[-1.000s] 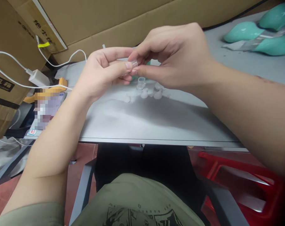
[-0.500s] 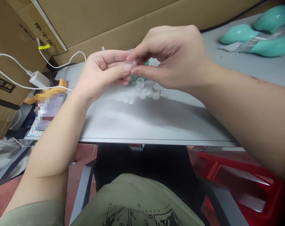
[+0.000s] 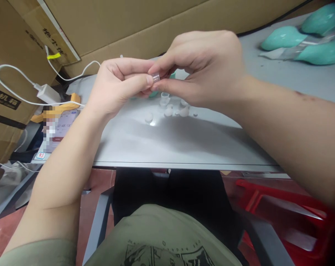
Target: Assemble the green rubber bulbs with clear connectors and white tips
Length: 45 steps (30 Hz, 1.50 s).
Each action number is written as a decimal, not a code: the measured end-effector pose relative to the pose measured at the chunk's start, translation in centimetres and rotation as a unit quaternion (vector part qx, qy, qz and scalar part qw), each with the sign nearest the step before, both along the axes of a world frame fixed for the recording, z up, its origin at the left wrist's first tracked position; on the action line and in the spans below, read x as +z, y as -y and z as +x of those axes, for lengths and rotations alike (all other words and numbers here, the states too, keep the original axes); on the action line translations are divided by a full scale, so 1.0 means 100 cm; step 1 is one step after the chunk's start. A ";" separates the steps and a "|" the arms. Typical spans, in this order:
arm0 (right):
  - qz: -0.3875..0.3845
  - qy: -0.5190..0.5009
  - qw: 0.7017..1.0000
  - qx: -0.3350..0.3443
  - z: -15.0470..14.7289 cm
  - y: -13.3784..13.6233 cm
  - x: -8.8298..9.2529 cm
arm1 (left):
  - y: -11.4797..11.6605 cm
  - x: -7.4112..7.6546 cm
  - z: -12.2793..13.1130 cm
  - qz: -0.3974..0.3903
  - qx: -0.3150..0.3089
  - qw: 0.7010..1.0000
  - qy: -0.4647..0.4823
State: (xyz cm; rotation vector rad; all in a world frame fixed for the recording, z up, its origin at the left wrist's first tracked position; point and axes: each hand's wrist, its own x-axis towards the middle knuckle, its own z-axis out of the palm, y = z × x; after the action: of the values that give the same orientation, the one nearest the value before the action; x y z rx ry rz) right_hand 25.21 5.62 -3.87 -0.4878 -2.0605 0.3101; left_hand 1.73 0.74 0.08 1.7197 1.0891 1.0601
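Both my hands are raised a little above the grey table [image 3: 184,144] and meet at a small clear plastic part [image 3: 155,77]. My left hand [image 3: 120,87] pinches it between thumb and forefinger. From the other side my right hand [image 3: 203,66] pinches the same part with its fingertips. Below the hands, several small clear plastic pieces [image 3: 173,109] lie loose on the table. A bit of teal [image 3: 153,94] shows behind my left fingers; I cannot make out what it is.
Teal bulb-shaped items in clear wrap [image 3: 303,40] lie at the far right. Cardboard boxes [image 3: 128,22] stand behind the table. A white charger and cable [image 3: 47,94] and a phone [image 3: 59,127] sit at the left edge. A red plastic stool [image 3: 280,210] is below right.
Both hands stay pinched on the clear part and have hardly moved. The view has shifted slightly, and the loose pieces now look sharper.
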 end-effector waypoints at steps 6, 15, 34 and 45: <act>-0.024 -0.018 0.999 0.019 0.003 0.000 0.010 | -0.008 -0.007 -0.001 0.039 -0.007 0.999 -0.034; -0.226 -0.174 0.958 0.016 0.008 0.000 0.026 | -0.026 -0.034 0.000 0.144 0.106 0.969 -0.170; -0.249 -0.184 0.948 0.081 -0.001 -0.010 0.012 | -0.022 -0.032 0.006 0.186 0.155 0.947 -0.210; -0.270 -0.229 0.929 0.107 -0.004 -0.015 0.010 | -0.020 -0.012 -0.013 0.290 0.162 0.933 -0.137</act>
State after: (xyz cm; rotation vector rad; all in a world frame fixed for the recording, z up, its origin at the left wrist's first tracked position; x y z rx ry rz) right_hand 24.77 7.11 -2.88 -0.4579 -1.5518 1.0394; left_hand 0.41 2.75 -1.16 2.2561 1.3597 1.4888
